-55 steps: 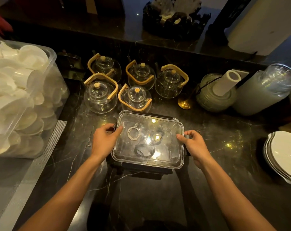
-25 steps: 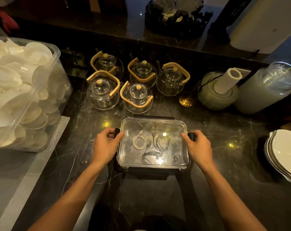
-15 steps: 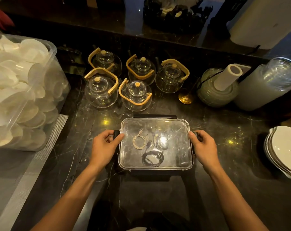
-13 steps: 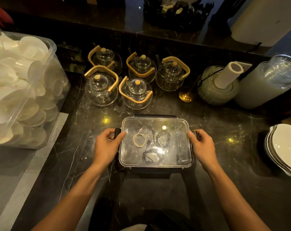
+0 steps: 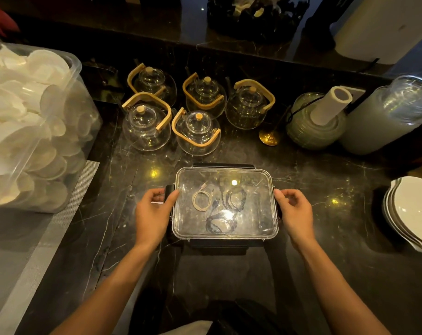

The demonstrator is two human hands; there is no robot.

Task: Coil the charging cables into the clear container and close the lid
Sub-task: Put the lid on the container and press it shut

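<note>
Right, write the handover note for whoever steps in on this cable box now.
Left hand: on the black side latch at the container's left end.
Right hand: at the right end; that latch is hidden.
Clear container sits on the dark counter, lid laid on top.
Inside: a coiled white cable and dark coiled cables.
Done: cables in, lid on.
Left: snap the latches; near and far flaps look unclipped.

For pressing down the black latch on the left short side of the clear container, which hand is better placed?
Left. The left hand already grips the black side latch at the clear rectangular plastic container; the right hand sits at the opposite side.
</note>
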